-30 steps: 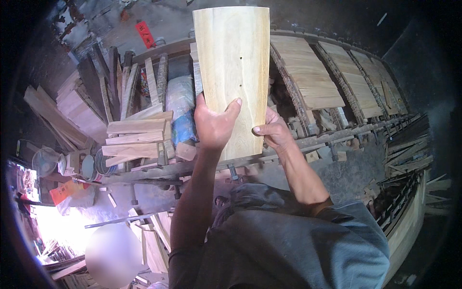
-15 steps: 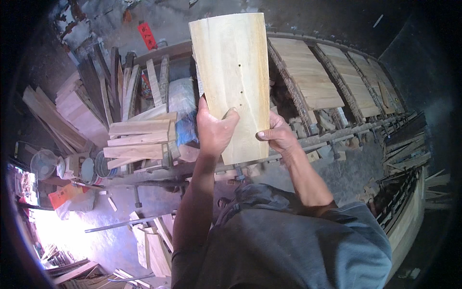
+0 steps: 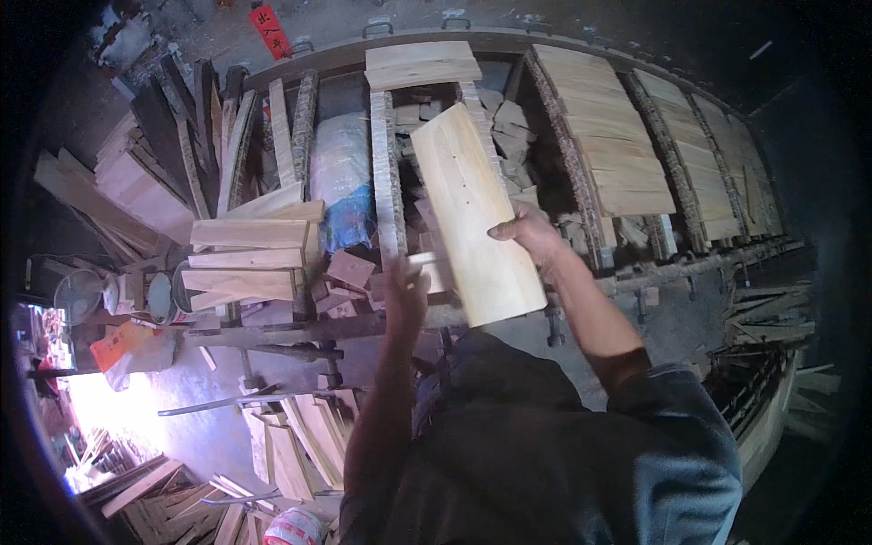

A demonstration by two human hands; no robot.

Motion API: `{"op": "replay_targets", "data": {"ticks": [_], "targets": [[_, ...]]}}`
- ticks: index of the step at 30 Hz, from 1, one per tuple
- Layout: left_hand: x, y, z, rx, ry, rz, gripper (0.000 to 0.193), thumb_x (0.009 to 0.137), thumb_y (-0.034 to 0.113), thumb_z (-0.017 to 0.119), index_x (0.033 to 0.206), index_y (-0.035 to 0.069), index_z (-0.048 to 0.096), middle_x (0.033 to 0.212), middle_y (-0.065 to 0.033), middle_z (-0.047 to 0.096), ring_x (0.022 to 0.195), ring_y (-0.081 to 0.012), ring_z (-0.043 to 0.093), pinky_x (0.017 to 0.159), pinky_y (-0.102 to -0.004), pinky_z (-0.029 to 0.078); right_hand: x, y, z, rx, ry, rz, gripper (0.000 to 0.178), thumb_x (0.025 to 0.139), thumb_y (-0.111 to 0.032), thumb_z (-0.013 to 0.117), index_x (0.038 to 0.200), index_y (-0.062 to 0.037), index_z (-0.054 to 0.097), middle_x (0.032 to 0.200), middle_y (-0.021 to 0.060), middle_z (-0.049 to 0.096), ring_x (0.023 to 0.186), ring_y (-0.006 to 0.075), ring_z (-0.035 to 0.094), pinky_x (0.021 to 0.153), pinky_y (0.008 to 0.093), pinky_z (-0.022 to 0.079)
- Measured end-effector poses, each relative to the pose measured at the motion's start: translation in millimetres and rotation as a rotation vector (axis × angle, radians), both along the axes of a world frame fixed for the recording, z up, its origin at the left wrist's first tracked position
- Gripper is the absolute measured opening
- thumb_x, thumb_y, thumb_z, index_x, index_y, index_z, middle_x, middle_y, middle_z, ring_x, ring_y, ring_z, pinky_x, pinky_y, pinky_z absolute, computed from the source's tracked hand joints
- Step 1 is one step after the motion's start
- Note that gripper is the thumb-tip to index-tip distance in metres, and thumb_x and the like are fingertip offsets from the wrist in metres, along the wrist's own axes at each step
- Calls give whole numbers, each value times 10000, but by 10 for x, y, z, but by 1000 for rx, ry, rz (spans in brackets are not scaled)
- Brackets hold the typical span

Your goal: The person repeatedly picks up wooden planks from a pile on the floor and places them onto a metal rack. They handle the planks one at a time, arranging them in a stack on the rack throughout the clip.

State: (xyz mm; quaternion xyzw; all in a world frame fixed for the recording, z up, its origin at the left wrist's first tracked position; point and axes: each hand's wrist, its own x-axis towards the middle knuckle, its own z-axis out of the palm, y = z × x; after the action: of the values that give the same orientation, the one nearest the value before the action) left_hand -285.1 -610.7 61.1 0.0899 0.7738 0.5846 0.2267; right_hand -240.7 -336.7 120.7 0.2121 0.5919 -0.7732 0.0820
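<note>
Pale wooden board (image 3: 480,218) slants over the rack (image 3: 359,324) in the head view, its right edge gripped by the fingers of the right hand (image 3: 538,238), thumb across its face. The left hand (image 3: 406,292) blurs beside it; whether its fingers are open cannot be told.

Left hand (image 3: 407,295), right hand (image 3: 534,234), that's two in play! One held board (image 3: 481,227), three dark holes (image 3: 453,156), one red wall strip (image 3: 271,33)!

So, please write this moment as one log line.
right hand: holds pale rectangular wooden board | board: slanted | left hand: off board, grip unclear
</note>
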Motion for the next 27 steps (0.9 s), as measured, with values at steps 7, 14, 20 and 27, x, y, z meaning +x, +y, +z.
{"op": "replay_targets", "data": {"ticks": [7, 14, 20, 27], "targets": [[222, -293, -850, -563, 481, -109, 550, 836, 192, 678, 1321, -23, 531, 1277, -275, 574, 1229, -450, 513, 1059, -506, 403, -1531, 687, -298, 1458, 5, 507, 515, 746, -87, 672, 1236, 6, 546, 1005, 245, 701, 966, 397, 687, 850, 484, 553], [261, -4, -648, -641, 398, -189, 602, 795, 239, 682, 1331, 7, 537, 1386, -220, 518, 1345, -445, 404, 1105, -565, 312, -2554, 976, -1548, 1824, 474, 707, 674, 798, -152, 657, 1431, -63, 443, 1449, 223, 450, 1328, 368, 469, 1044, 547, 415], [144, 222, -352, -822, 342, -289, 601, 782, 304, 727, 1303, 63, 547, 1447, -171, 456, 1404, -437, 312, 1118, -596, 246, -2631, 868, -2381, 1892, 293, 780, 858, 828, -367, 632, 1563, -83, 291, 1598, 310, 194, 1467, 534, 171, 1198, 629, 136], [40, 289, -354, -866, 233, -376, 768, 760, 345, 705, 1439, 68, 476, 1503, -170, 435, 1436, -412, 285, 1135, -588, 219, -3236, 987, -2577, 1557, 538, 633, 852, 785, -244, 673, 1561, -157, 331, 1618, 285, 149, 1477, 564, 94, 1193, 659, 155]]}}
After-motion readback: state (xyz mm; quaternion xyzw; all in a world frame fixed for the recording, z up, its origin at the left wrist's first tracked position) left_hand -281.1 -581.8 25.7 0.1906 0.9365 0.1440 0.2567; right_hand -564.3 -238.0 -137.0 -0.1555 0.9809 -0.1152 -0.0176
